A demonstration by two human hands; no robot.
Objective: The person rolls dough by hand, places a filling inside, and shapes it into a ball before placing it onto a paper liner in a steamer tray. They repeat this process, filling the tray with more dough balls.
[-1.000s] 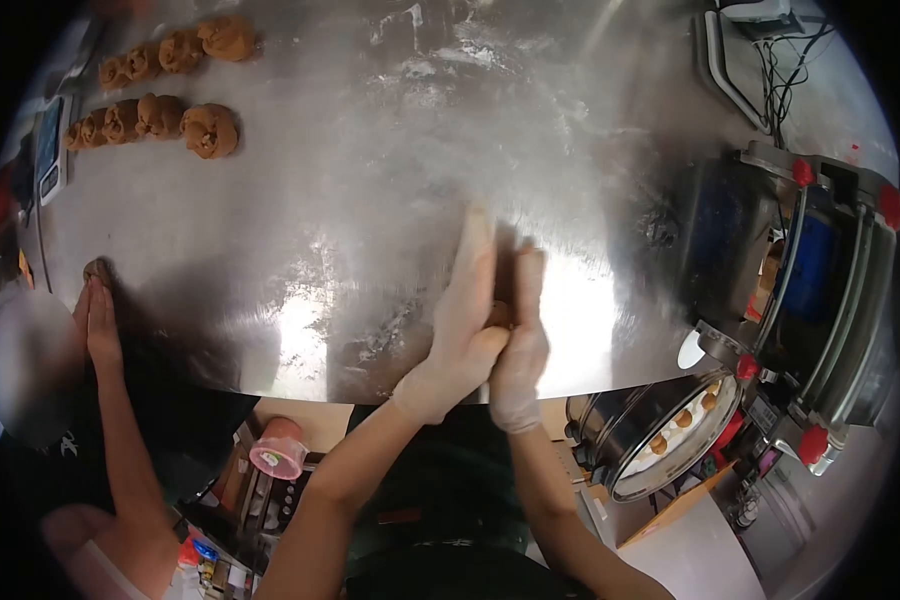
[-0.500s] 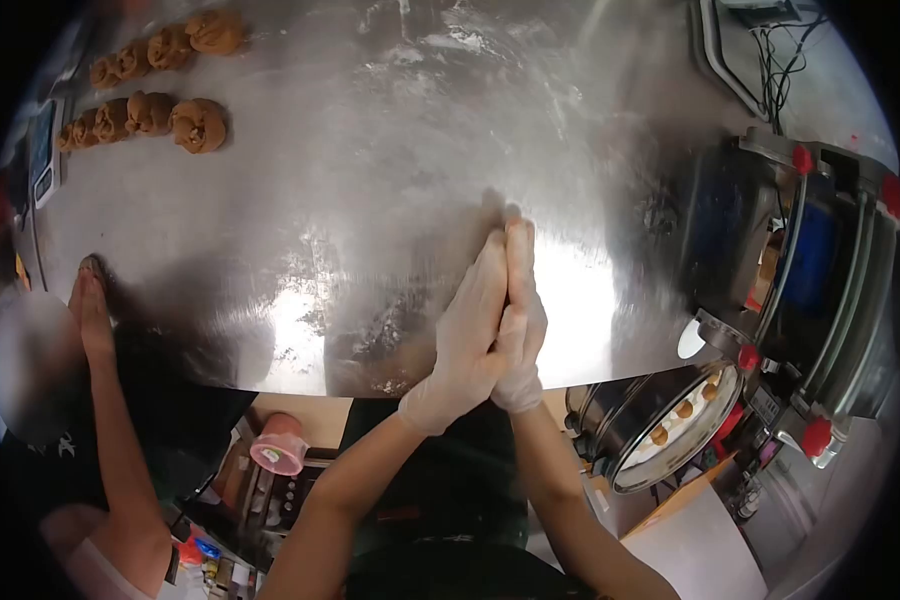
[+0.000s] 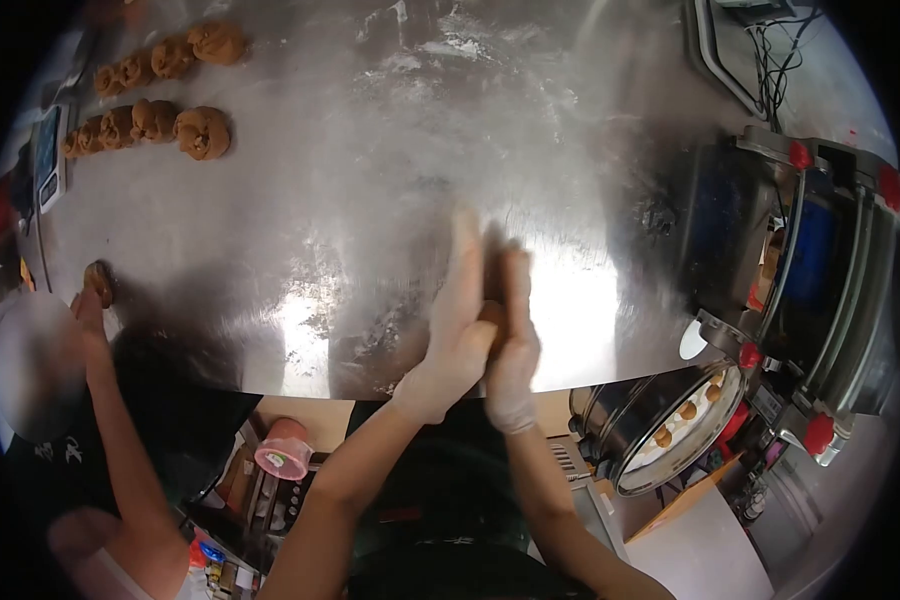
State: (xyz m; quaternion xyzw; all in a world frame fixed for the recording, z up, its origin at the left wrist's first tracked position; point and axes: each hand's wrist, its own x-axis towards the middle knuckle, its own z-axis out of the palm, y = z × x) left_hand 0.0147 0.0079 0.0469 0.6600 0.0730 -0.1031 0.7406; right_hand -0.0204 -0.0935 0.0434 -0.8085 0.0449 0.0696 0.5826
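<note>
My left hand point(image 3: 450, 345), in a thin pale glove, is upright with its fingers stretched forward, slightly smeared by motion. Facing it, palm to palm, is my gloved right hand point(image 3: 515, 345), also with straight fingers. A small brown dough ball point(image 3: 491, 314) shows in the narrow gap, held between both palms. The hands are above the near edge of the metal table point(image 3: 340, 220). At the far left of this table lie two rows of brown dough pieces point(image 3: 202, 133) with folded tops.
On the left, a co-worker's hand point(image 3: 92, 308) holds a brown dough piece point(image 3: 99, 283). A digital scale point(image 3: 50, 160) stands at the left edge. To the right are a roller machine point(image 3: 820, 270) and a round steamer tray point(image 3: 695, 430) bearing several brown balls. Below is a pink tub point(image 3: 285, 448).
My hands, pressed together before, have parted slightly, and the dough ball now shows between them. My left hand has shifted a little left. The co-worker's dough piece shows more clearly.
</note>
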